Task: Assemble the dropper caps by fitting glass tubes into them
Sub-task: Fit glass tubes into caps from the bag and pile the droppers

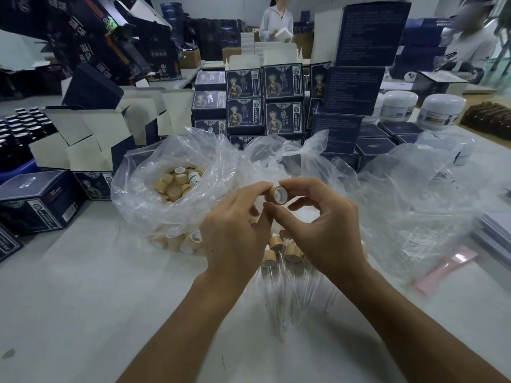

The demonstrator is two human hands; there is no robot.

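A tan dropper cap [279, 194] with a white inside is held above the table between both hands. My right hand [318, 225] pinches it with thumb and forefinger. My left hand [237, 230] touches its left side with the fingertips; whether it also holds a glass tube I cannot tell. Below the hands lie several assembled caps with clear glass tubes [279, 275] pointing toward me. A clear plastic bag [143, 200] on the left holds many loose tan caps [177, 183].
Stacked dark blue product boxes [265, 100] stand behind the bags. Open white-lined cartons [91, 139] are at the left, white jars [439, 109] at the right. Crumpled plastic [409, 205] and a pink strip [445, 269] lie right. Two people stand at the back.
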